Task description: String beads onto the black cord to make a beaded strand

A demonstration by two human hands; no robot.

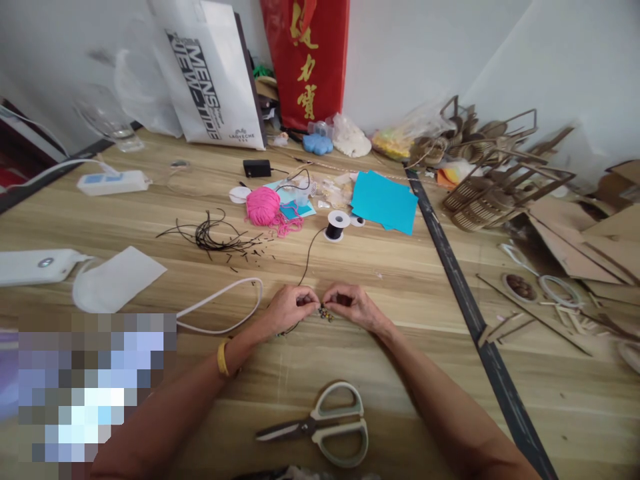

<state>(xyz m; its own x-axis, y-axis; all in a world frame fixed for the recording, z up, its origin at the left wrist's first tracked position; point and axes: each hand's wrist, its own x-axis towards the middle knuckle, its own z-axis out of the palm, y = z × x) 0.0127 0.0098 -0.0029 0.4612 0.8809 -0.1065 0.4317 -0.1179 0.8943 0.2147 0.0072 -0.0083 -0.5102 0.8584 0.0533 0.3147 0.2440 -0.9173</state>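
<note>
Watching remotely, I log 2 bare hands at mid-frame, just below centre, close together over the wooden table (400, 287). Left hand (295, 308): thumb and fingertips pinched at the small bead cluster (327, 314). Right hand (353, 305): likewise pinched, fingertips just beside the left's, at the same cluster. I cannot tell whether they grip bead or thread; too small. The cluster sits right under the fingertips, dead centre between the hands.

Black cord (309, 257) runs from the white-flanged spool (335, 231), above centre, down to the left hand. Yellow bracelet (223, 358) on the left wrist. Scissors (313, 427) lie at bottom centre between the forearms, tips pointing left. Upper centre-left: pink yarn ball (263, 205), with a tangle of dark strands (207, 235) nearer the left. Blue sheets (384, 201) right of the spool
</note>
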